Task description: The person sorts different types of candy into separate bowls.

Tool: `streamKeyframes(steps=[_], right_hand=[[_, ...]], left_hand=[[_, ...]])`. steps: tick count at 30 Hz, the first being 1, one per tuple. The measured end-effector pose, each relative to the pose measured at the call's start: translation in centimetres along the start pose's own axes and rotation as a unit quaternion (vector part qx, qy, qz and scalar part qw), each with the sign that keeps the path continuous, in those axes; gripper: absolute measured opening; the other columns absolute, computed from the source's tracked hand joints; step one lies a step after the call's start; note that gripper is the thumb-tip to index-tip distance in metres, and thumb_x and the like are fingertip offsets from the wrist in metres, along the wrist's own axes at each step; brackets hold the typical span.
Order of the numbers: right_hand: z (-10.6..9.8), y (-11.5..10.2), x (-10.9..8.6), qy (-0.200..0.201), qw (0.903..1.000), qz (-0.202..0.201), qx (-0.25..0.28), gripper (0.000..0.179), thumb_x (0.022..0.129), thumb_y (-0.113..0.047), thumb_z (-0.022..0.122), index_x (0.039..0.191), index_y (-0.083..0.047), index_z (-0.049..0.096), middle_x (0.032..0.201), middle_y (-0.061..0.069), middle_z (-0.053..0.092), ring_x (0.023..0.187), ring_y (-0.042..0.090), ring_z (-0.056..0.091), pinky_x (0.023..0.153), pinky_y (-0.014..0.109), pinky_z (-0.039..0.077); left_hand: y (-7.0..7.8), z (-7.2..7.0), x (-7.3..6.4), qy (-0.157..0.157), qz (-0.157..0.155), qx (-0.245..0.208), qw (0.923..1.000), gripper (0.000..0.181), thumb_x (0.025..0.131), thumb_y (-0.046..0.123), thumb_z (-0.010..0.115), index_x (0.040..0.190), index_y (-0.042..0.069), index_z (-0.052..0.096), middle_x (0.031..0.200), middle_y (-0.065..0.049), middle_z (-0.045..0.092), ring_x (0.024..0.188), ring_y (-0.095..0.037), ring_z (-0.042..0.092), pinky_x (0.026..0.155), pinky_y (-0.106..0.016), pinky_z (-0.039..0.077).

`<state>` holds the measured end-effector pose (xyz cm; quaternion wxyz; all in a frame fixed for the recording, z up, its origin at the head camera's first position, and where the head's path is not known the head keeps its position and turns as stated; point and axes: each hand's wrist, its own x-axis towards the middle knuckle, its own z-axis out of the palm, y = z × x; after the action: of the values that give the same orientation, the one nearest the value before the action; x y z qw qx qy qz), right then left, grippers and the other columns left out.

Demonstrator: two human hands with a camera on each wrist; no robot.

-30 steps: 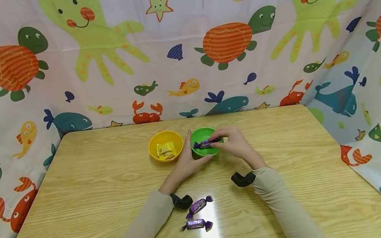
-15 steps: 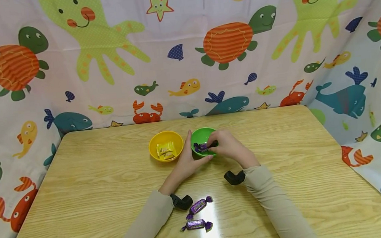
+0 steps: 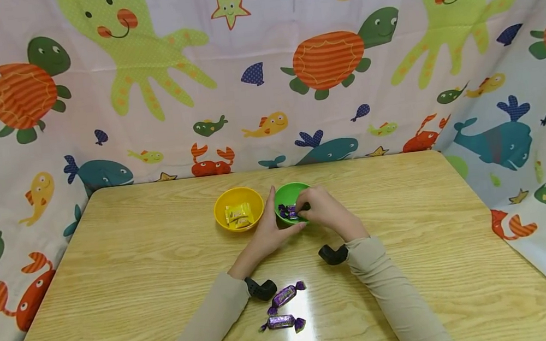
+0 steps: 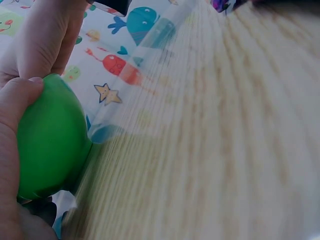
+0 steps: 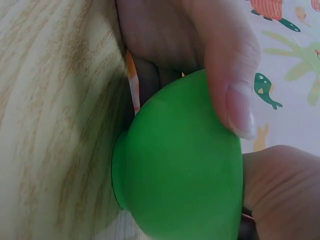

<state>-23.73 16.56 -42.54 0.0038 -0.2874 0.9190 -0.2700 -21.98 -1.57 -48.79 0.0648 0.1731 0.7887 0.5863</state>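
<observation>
My left hand (image 3: 267,231) holds the green bowl (image 3: 282,194), its fingers along the left side and its thumb at the near rim. In the right wrist view, that thumb (image 5: 239,107) hooks over the rim of the bowl (image 5: 185,165). My right hand (image 3: 323,209) reaches into the bowl from the right. Its fingertips pinch a purple twist-wrapped candy (image 3: 292,211) low inside; they partly cover it. The left wrist view has the right hand (image 4: 42,35) above the bowl (image 4: 52,140), with the candy hidden.
A yellow bowl (image 3: 219,222) with yellow-wrapped sweets (image 3: 239,215) stands just left of my left hand. Two more purple candies (image 3: 285,296) lie on the wooden table (image 3: 164,269), near my left wrist. A patterned curtain (image 3: 170,131) hangs behind the table.
My right hand has moved left and deeper into the green bowl, lowering the purple candy inside. In the last half second it has shifted only slightly. The left hand stays on the bowl.
</observation>
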Motion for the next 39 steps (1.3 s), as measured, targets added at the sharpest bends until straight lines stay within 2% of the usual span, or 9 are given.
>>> streamKeyframes(steps=[3,7,13,18,21,26,29,34,39], right_hand=[[0.0,0.1,-0.1,0.009,0.9998,-0.004,0.016,0.007,0.083,0.005,0.074,0.087,0.001,0.077,0.088,0.008,0.073,0.087,0.023,0.068,0.083,0.040,0.056],[-0.5,-0.1,-0.5,0.032,0.9971,-0.012,0.068,0.005,0.085,0.003,0.074,0.089,0.000,0.077,0.091,0.007,0.072,0.090,0.024,0.066,0.086,0.043,0.054],[-1.4,-1.2,-1.3,0.053,0.9872,-0.025,0.148,0.004,0.087,-0.004,0.075,0.091,-0.002,0.077,0.092,0.002,0.073,0.091,0.019,0.065,0.085,0.048,0.053],[-2.1,-2.7,-2.3,0.051,0.9757,-0.036,0.210,0.007,0.088,-0.009,0.076,0.094,-0.005,0.077,0.092,-0.004,0.073,0.089,0.015,0.064,0.084,0.052,0.052],[-2.1,-3.7,-3.1,0.038,0.9691,-0.045,0.240,0.009,0.089,-0.009,0.075,0.097,-0.006,0.077,0.095,-0.001,0.074,0.090,0.017,0.064,0.083,0.049,0.053],[-1.2,-4.7,-4.4,0.007,0.9582,-0.067,0.278,0.014,0.088,-0.004,0.075,0.102,-0.004,0.076,0.101,0.006,0.073,0.094,0.023,0.064,0.087,0.045,0.053],[-0.2,-4.9,-5.2,-0.010,0.9542,-0.082,0.287,0.016,0.087,-0.002,0.075,0.103,-0.002,0.075,0.102,0.007,0.072,0.097,0.023,0.065,0.090,0.043,0.053],[1.6,-4.8,-6.3,-0.048,0.9537,-0.096,0.281,0.018,0.087,-0.009,0.077,0.104,-0.007,0.075,0.106,0.000,0.072,0.102,0.014,0.064,0.092,0.033,0.052],[3.4,-4.7,-7.1,-0.092,0.9503,-0.105,0.278,0.023,0.086,-0.012,0.078,0.108,-0.006,0.074,0.107,-0.002,0.072,0.101,0.012,0.065,0.094,0.031,0.051]], left_hand=[[0.0,0.0,0.0,0.001,0.001,-0.003,1.0000,0.112,0.087,0.031,0.078,0.160,0.013,-0.004,0.166,-0.008,0.003,0.150,-0.021,0.012,0.120,-0.043,0.014],[-0.1,0.0,0.0,-0.001,0.001,-0.003,1.0000,0.112,0.087,0.032,0.078,0.160,0.014,-0.005,0.166,-0.008,0.004,0.150,-0.021,0.013,0.120,-0.044,0.015],[-0.4,0.0,0.0,0.000,0.006,-0.002,1.0000,0.113,0.086,0.038,0.078,0.160,0.014,-0.004,0.166,-0.008,0.006,0.149,-0.021,0.017,0.120,-0.043,0.016],[-0.6,-0.3,-0.1,-0.005,0.014,0.001,0.9999,0.117,0.084,0.051,0.076,0.160,0.014,-0.004,0.166,-0.008,0.005,0.149,-0.023,0.016,0.120,-0.045,0.017],[-0.5,-0.5,-0.1,-0.013,0.019,0.004,0.9997,0.115,0.085,0.051,0.074,0.160,0.014,-0.005,0.166,-0.009,0.002,0.150,-0.025,0.013,0.120,-0.047,0.015],[-0.4,-0.7,-0.1,-0.019,0.023,0.019,0.9994,0.111,0.088,0.031,0.077,0.160,0.013,-0.006,0.166,-0.010,0.001,0.151,-0.024,0.008,0.120,-0.046,0.012],[-0.4,-0.6,0.0,-0.015,0.019,0.028,0.9993,0.111,0.087,0.025,0.079,0.160,0.014,-0.004,0.166,-0.010,0.002,0.151,-0.024,0.007,0.120,-0.045,0.011],[-0.2,-0.4,-0.1,-0.005,0.002,0.024,0.9997,0.114,0.085,0.035,0.080,0.161,0.017,-0.003,0.166,-0.007,0.003,0.151,-0.023,0.009,0.120,-0.047,0.012],[-0.2,-0.1,0.0,0.004,-0.004,0.019,0.9998,0.116,0.083,0.044,0.080,0.161,0.018,-0.002,0.166,-0.006,0.004,0.150,-0.022,0.010,0.120,-0.047,0.013]])
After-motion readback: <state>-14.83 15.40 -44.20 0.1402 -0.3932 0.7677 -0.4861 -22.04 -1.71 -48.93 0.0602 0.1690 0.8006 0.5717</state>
